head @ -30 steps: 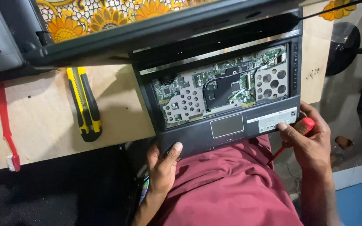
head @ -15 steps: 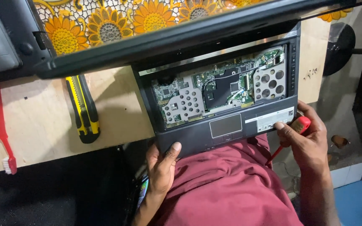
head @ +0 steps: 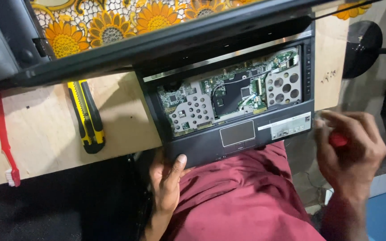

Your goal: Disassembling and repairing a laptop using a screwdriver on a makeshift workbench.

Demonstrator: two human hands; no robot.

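Note:
A black laptop lies open on the wooden table edge, keyboard removed, showing its green circuit board and perforated metal plates. My left hand grips the laptop's front left corner from below, thumb on the palm rest. My right hand is off the laptop's right side, closed around a red-handled tool, probably a screwdriver; its tip is hidden. The laptop's screen lid tilts over the far side.
A yellow-and-black utility knife lies on the wooden table left of the laptop. A red toothbrush lies further left. Sunflower-patterned cloth is behind. A black round stand sits at right. Maroon clothing covers my lap.
My right hand, with the red tool, has pulled off the laptop's right front corner and moved right, away from it. My left hand has kept its grip.

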